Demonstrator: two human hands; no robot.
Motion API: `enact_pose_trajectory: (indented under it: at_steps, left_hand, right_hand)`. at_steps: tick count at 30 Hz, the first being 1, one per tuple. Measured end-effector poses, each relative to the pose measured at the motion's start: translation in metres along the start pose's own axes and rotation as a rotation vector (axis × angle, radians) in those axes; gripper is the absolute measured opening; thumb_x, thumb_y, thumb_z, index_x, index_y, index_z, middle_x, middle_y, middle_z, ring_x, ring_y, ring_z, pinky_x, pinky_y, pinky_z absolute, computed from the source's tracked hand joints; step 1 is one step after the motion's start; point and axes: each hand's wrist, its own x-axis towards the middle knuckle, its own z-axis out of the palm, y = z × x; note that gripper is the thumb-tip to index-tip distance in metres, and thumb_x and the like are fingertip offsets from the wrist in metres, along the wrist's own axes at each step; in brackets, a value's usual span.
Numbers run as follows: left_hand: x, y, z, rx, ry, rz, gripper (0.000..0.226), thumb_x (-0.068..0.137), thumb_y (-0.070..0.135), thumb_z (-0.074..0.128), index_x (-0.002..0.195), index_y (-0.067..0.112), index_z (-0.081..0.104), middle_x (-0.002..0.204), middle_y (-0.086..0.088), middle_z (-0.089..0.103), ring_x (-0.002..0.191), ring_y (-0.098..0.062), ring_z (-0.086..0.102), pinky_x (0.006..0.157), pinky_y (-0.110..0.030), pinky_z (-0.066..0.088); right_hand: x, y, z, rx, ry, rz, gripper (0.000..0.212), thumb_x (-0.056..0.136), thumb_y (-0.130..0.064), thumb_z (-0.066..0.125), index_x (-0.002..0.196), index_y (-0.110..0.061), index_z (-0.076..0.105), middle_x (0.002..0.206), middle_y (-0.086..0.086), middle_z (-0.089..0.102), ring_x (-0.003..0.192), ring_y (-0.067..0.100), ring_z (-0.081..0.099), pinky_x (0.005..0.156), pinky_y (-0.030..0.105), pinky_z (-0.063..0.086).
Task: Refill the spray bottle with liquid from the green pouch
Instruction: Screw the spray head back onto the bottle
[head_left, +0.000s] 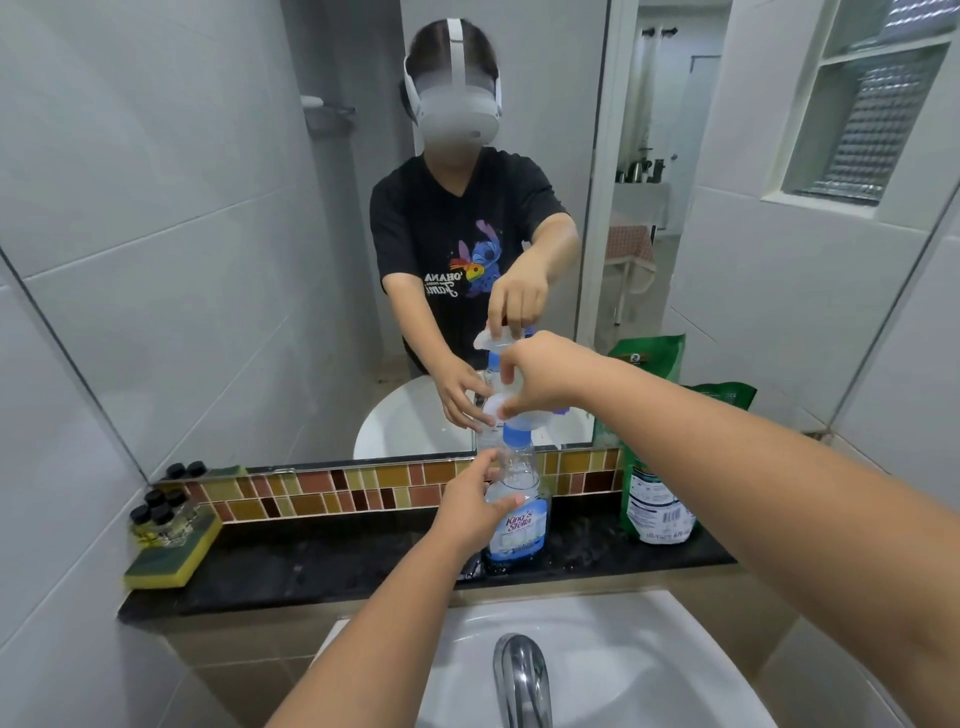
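A clear spray bottle (519, 514) with a blue label stands upright on the black counter ledge (322, 566) behind the sink. My left hand (470, 501) is wrapped around the bottle's body. My right hand (540, 376) grips the white and blue spray head (524, 422) at the top of the bottle. The green pouch (654, 493) stands upright on the ledge to the right of the bottle, partly hidden behind my right forearm.
A white sink (649, 654) with a chrome tap (522, 680) lies below the ledge. A yellow-green sponge (174, 558) and several small black-capped bottles (158, 512) sit at the ledge's left end. A mirror (208, 260) above the tile strip reflects a person.
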Motion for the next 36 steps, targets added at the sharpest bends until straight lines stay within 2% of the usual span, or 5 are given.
enact_pose_trajectory:
  at_steps: [6, 14, 20, 24, 36]
  left_hand:
    - [-0.002, 0.001, -0.002, -0.018, -0.038, 0.001, 0.053, 0.085, 0.020, 0.073, 0.102, 0.062, 0.047, 0.110, 0.020, 0.057, 0.107, -0.010, 0.056, 0.063, -0.022, 0.055]
    - [0.000, 0.000, -0.002, -0.018, -0.064, -0.010, 0.052, 0.085, 0.019, 0.073, 0.101, 0.061, 0.047, 0.111, 0.017, 0.057, 0.098, -0.003, 0.057, 0.059, -0.019, 0.053]
    - [0.002, -0.005, 0.000, 0.023, -0.024, -0.026, 0.054, 0.085, 0.022, 0.073, 0.122, 0.051, 0.044, 0.113, 0.015, 0.054, 0.109, -0.010, 0.051, 0.076, -0.026, 0.052]
    - [0.003, -0.005, -0.001, 0.086, -0.027, -0.039, 0.058, 0.088, 0.023, 0.070, 0.135, 0.041, 0.041, 0.123, 0.010, 0.054, 0.113, -0.012, 0.049, 0.089, -0.039, 0.053]
    - [0.002, 0.011, 0.028, -0.002, 0.158, 0.049, 0.037, 0.079, 0.049, 0.073, 0.109, 0.039, 0.053, 0.105, 0.022, 0.058, 0.098, -0.004, 0.055, 0.063, -0.013, 0.040]
  right_hand:
    - [0.000, 0.005, 0.002, 0.307, -0.033, 0.136, 0.020, 0.097, -0.021, 0.047, 0.108, -0.021, 0.063, 0.078, 0.000, 0.062, 0.057, 0.012, 0.061, 0.047, 0.022, 0.044]
    - [-0.009, 0.023, -0.019, -0.003, -0.261, -0.191, 0.040, 0.080, -0.024, 0.076, 0.115, -0.042, 0.067, 0.148, -0.004, 0.038, 0.132, 0.020, 0.036, 0.100, 0.034, 0.034]
    - [-0.003, 0.009, -0.006, -0.006, -0.146, -0.127, 0.043, 0.076, -0.047, 0.076, 0.105, -0.015, 0.073, 0.095, 0.001, 0.071, 0.086, 0.020, 0.064, 0.057, 0.023, 0.040]
    - [-0.004, 0.006, -0.009, -0.026, -0.129, -0.105, 0.040, 0.076, -0.048, 0.075, 0.096, -0.014, 0.074, 0.087, 0.004, 0.072, 0.081, 0.020, 0.064, 0.056, 0.024, 0.042]
    - [-0.002, 0.010, 0.002, -0.057, -0.060, -0.096, 0.036, 0.080, -0.043, 0.072, 0.107, -0.018, 0.071, 0.086, 0.002, 0.066, 0.070, 0.015, 0.056, 0.053, 0.025, 0.037]
